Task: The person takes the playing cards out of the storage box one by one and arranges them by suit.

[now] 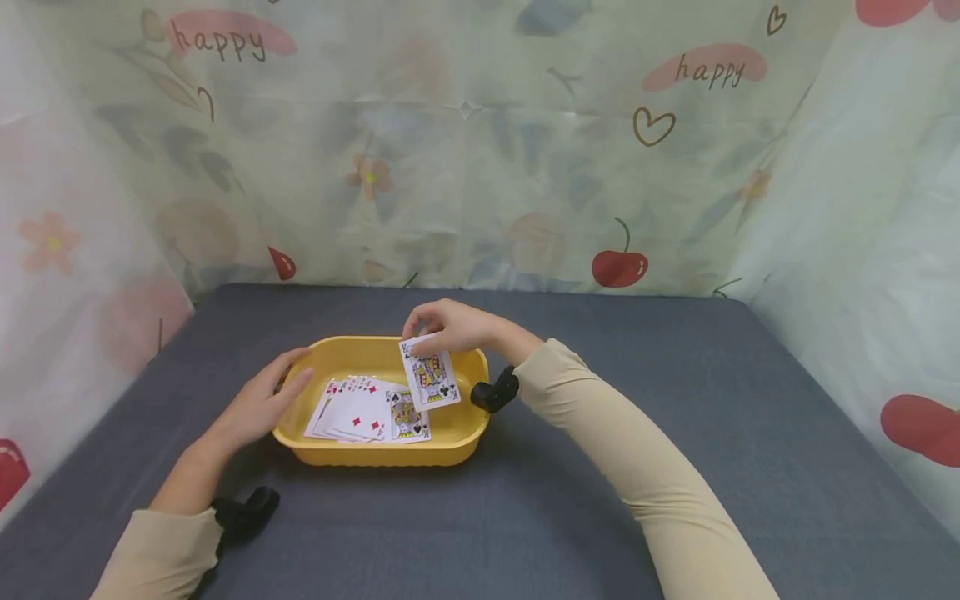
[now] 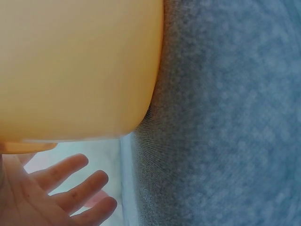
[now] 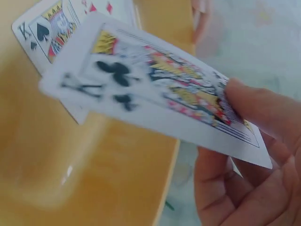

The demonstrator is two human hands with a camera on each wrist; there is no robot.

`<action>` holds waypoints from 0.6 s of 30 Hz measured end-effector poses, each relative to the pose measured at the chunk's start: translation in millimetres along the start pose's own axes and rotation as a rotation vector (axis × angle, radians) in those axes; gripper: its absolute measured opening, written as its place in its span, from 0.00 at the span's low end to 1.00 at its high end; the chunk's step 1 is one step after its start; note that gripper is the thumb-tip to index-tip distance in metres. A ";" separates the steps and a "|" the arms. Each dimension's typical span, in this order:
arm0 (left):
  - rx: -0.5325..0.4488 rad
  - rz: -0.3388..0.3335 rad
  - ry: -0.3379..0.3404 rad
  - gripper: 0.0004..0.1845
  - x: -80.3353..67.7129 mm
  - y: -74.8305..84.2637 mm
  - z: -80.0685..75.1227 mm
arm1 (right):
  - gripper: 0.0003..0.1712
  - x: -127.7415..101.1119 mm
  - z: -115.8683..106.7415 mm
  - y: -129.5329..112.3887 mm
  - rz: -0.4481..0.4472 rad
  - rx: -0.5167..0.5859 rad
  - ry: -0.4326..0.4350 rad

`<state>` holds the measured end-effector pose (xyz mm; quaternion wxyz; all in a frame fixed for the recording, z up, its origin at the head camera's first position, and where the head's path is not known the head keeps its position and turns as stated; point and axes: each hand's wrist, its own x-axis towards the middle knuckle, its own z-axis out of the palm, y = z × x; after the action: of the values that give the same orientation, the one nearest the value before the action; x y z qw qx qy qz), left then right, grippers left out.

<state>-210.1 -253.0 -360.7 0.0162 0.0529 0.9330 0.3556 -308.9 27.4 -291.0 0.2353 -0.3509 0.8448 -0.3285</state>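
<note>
**White-bordered king of clubs playing card [image 1: 433, 385] held over oblong yellow tray [image 1: 382, 456]**

A person's bare right hand [image 1: 456, 325] pinches the king of clubs by one end, its grip closed with the thumb on the printed face and fingers behind. The card hangs tilted over the right half of the tray, face showing. In the tray, a white king of spades card [image 1: 407, 422] lies face up at the right edge of an overlapping spread of white red-diamond cards [image 1: 352, 415]. The bare left hand [image 1: 258, 404] rests at the tray's left end, its grip loose, fingers extended and holding no card. Beige sleeves [image 1: 645, 475] cover both forearms, and a black wrist device [image 1: 492, 390] sits by the right cuff. The tray stands on a dark grey-blue table [image 1: 570, 508] before a pale patterned backdrop [image 1: 465, 183] printed with cherries and "happy."
</note>
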 end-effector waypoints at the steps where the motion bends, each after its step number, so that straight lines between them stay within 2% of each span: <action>1: 0.000 0.000 0.000 0.35 -0.1 0.0 0.0 | 0.11 -2.5 -3.3 1.4 -0.003 0.012 0.023; 10: -0.001 0.002 0.003 0.35 0.2 -0.7 0.6 | 0.13 -25.1 -29.5 25.8 0.073 0.091 0.274; 18: -0.005 0.008 0.009 0.35 -0.1 -1.4 0.6 | 0.16 -40.7 -45.6 54.9 0.159 0.164 0.439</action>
<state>-210.1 -253.6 -362.1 0.0108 0.0548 0.9319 0.3583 -335.4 105.2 -293.0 0.0990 -0.1834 0.8710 -0.4449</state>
